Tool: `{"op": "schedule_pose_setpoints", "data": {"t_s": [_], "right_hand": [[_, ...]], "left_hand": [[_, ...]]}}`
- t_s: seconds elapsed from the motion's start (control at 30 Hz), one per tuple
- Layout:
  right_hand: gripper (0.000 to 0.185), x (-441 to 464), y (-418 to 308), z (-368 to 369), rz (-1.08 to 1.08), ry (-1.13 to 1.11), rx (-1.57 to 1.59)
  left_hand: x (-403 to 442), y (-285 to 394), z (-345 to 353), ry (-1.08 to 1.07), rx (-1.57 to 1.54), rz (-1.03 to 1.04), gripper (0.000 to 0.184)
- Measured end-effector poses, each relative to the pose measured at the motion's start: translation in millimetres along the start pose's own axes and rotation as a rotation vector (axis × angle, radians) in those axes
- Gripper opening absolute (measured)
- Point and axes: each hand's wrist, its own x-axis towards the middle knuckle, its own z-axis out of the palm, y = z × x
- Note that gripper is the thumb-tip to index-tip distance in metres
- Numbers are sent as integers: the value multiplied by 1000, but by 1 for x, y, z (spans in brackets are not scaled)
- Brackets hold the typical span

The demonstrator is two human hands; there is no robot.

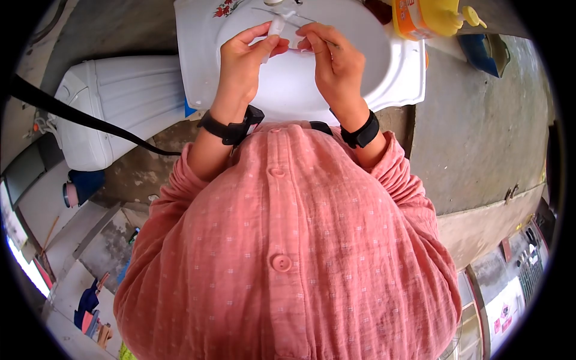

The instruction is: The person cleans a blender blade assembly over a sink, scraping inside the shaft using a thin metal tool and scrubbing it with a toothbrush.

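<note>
Both my hands are over a white washbasin [288,90] with a red flower print near its far rim. My left hand [243,69] is closed, thumb and fingers pinching a small white tube [276,26] that slants up toward the tap. Beside it, my right hand [339,63] is closed with bent fingers around a thin, pale stick-like thing [292,24], whose exact kind I cannot make out. The fingertips of the two hands are close but apart. Part of the tube is hidden behind the left fingers.
The end of a tap [274,2] shows at the top edge. A yellow pump bottle [423,18] stands at the basin's right corner. To the left is a white washing machine [129,99]; a blue container [483,54] sits on the right.
</note>
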Motion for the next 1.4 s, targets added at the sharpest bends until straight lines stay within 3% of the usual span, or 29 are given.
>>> {"op": "schedule_pose_setpoints", "data": {"t_s": [0.07,0.17,0.23,0.47,0.63,0.97,1.03,1.13,1.2,1.27,1.4], "right_hand": [[4,0,-1,0,-25,53,-25],[5,-1,-5,-1,37,-76,19],[6,-1,-1,3,-13,28,-10],[10,0,-3,4,-140,-23,-80],[6,-1,-4,0,119,-5,92],[5,0,-10,0,200,4,259],[5,0,-12,-3,1,-70,-97],[5,-2,-12,5,-112,-35,-133],[4,-3,-12,5,-81,-57,-113],[5,-6,-11,9,182,13,276],[5,-6,-6,6,117,-5,15]], "left_hand": [[-1,1,1,-3,-10,-24,33],[-3,5,3,19,-19,-8,33],[-5,8,4,42,-69,-64,30],[-5,15,1,13,-44,-99,27],[-6,5,-1,-12,-151,-99,29],[1,-3,-4,-66,-106,-9,32],[0,-7,-4,-16,6,29,31],[-1,-11,-2,-3,-35,52,30],[1,-10,-3,13,-50,62,31],[2,-8,-3,29,-66,71,31],[1,-10,-4,29,-53,56,35]]}}
